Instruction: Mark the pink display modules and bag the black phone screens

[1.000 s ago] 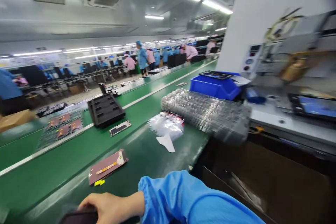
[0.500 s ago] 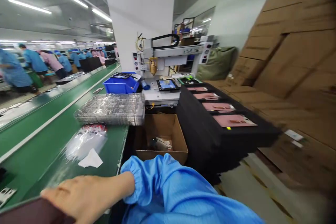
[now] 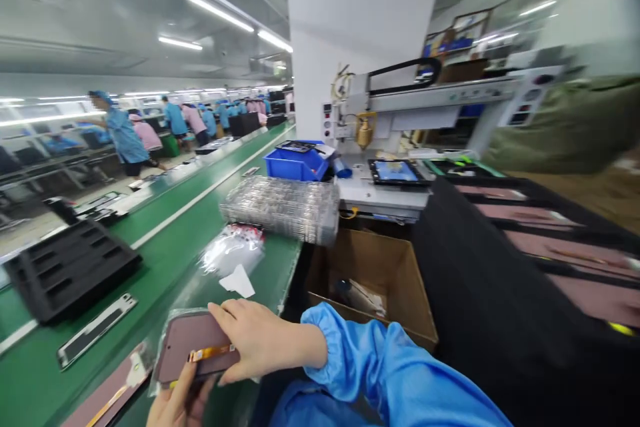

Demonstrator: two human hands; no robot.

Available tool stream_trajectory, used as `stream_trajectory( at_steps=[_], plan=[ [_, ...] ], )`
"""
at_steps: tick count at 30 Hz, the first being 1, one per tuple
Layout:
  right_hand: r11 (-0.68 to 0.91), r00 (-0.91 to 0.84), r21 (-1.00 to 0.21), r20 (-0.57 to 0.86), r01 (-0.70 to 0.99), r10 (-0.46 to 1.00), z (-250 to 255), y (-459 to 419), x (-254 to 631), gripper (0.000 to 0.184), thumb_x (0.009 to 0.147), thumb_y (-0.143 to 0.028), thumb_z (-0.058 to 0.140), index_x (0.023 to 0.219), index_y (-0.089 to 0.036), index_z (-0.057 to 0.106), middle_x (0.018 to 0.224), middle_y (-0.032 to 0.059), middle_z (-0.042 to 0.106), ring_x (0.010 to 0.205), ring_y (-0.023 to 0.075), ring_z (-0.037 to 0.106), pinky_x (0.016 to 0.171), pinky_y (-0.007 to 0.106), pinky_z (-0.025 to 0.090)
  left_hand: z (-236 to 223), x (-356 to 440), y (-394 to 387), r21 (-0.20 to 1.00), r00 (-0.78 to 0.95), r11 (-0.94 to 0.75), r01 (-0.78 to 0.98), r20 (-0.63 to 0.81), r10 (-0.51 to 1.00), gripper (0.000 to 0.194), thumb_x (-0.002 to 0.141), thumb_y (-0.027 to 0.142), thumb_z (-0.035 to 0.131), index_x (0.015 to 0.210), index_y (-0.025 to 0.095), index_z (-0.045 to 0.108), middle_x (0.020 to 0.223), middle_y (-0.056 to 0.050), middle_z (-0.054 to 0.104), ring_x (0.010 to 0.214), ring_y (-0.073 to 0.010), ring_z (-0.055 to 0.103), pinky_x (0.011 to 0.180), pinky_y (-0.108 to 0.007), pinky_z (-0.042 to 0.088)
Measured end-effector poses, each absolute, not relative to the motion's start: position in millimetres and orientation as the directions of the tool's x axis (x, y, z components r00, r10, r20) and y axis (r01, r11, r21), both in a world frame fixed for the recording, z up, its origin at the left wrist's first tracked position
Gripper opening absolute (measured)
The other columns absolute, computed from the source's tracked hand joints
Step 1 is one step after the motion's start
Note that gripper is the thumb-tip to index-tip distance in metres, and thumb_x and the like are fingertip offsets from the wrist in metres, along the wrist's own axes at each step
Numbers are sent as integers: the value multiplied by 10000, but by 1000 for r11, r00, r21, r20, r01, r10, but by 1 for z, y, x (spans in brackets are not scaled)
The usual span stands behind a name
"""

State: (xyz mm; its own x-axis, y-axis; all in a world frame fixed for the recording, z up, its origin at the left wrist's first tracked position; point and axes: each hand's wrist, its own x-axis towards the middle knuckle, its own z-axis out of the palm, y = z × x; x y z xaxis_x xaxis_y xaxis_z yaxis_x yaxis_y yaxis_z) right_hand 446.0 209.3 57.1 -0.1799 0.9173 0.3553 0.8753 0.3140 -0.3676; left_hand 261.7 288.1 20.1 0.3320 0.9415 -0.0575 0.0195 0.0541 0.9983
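A phone screen (image 3: pixel 175 345), dull mauve on its back with an orange flex cable, is held low over the green bench between both hands. Clear film shows around its edges. My right hand (image 3: pixel 263 340), in a blue sleeve, grips the screen's right end, fingers on top and thumb at the lower edge. From below, my left hand (image 3: pixel 175 403) pinches its near edge, the thumb by the flex cable. A second phone screen (image 3: pixel 103 393) with a similar cable lies to the left of my left hand. Part of the left hand is cut off by the frame.
A stack of clear plastic trays (image 3: pixel 283 203) stands ahead, with a plastic bag (image 3: pixel 233 250) and white paper scrap (image 3: pixel 239 280) nearer. At left lie a black foam tray (image 3: pixel 73 267) and a phone frame (image 3: pixel 97 330). A cardboard box (image 3: pixel 423 297) and black foam stack (image 3: pixel 460 267) are right.
The view has swung left. My right hand, earlier blurred at the lower left with a dark mauve panel, now holds the screen nearer the middle. My left hand has come into view on it.
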Motion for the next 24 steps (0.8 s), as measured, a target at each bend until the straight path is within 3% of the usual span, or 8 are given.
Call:
stream_trajectory(
  at_steps=[3,9,13,17,21,24],
  plan=[
    [382,-265,-388,321,839,909,49,222,439,993,746,-502,713,1520,-143,204,1308,188,495,1077,329,561,881,436,498,21,252,282,935,285,329,-133,-282,916,495,438,566,884,807,276,725,967,-23,774,1061,-346,681,762,-393,635],
    [383,-335,-537,189,752,923,40,220,432,951,663,-453,758,1482,-196,349,1296,150,530,1075,319,587,902,403,496,28,241,258,867,378,458,-197,-364,851,432,548,437,884,879,206,730,1012,-73,765,1018,-328,694,815,-392,607],
    [345,-338,-601,131,720,932,32,230,421,847,663,-297,721,1447,-184,422,1308,147,527,1092,309,577,939,409,476,35,238,249,847,371,435,-305,-315,874,413,679,402,832,1004,178,710,1025,-96,749,927,-257,704,769,-330,586],
    [467,-485,-607,149,643,862,33,274,409,808,662,-200,675,1433,-176,436,1289,145,537,1108,283,566,957,387,466,32,215,262,849,293,372,-376,-272,917,417,766,421,767,1088,168,690,1074,-114,724,919,-218,683,768,-311,565],
    [623,-600,-442,211,645,772,53,377,397,810,654,-216,723,1413,-191,441,1274,118,550,1138,261,557,974,355,458,21,166,285,905,27,238,-353,-245,969,537,675,494,821,1090,180,688,1062,-106,723,883,-206,680,695,-268,544],
    [604,-559,-342,229,720,796,73,481,386,776,723,-255,721,1432,-194,410,1338,132,494,1195,270,520,1010,375,431,15,124,301,936,-191,156,-314,-224,956,592,613,549,837,1047,173,693,1020,-112,739,884,-217,682,690,-261,538]
  ],
)
